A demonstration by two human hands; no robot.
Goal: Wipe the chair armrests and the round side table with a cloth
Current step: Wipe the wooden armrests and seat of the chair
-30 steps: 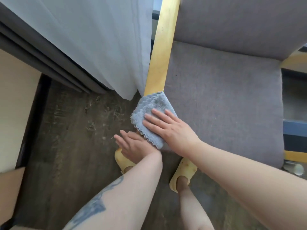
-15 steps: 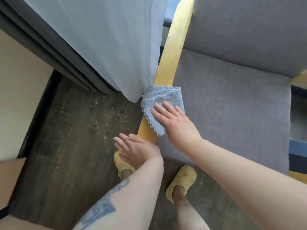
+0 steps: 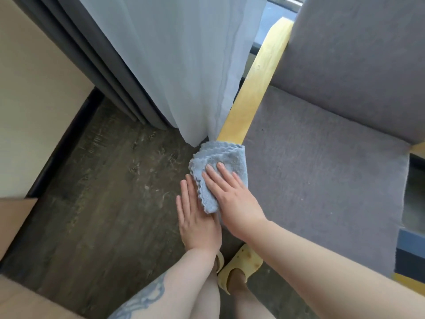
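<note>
A folded blue-grey cloth (image 3: pixel 220 166) lies over the near part of the chair's left wooden armrest (image 3: pixel 255 88), a long yellow slat beside the grey seat cushion (image 3: pixel 322 171). My right hand (image 3: pixel 232 199) presses flat on the cloth, fingers stretched out. My left hand (image 3: pixel 195 215) rests flat just left of it over the armrest's near end, fingers apart, its edge touching the cloth. A bit of the other armrest (image 3: pixel 417 147) shows at the right. No round side table is in view.
A white sheer curtain (image 3: pixel 184 65) and dark drapes (image 3: pixel 96 72) hang right against the armrest's left side. Dark wood-look floor (image 3: pixel 103 203) lies to the left, with a pale wall (image 3: pixel 30 111). My feet in yellow slippers (image 3: pixel 239 263) stand below the hands.
My right hand slid the cloth up the armrest, then back down toward its near end. My left hand now lies flatter, closer against the cloth. The view has shifted left.
</note>
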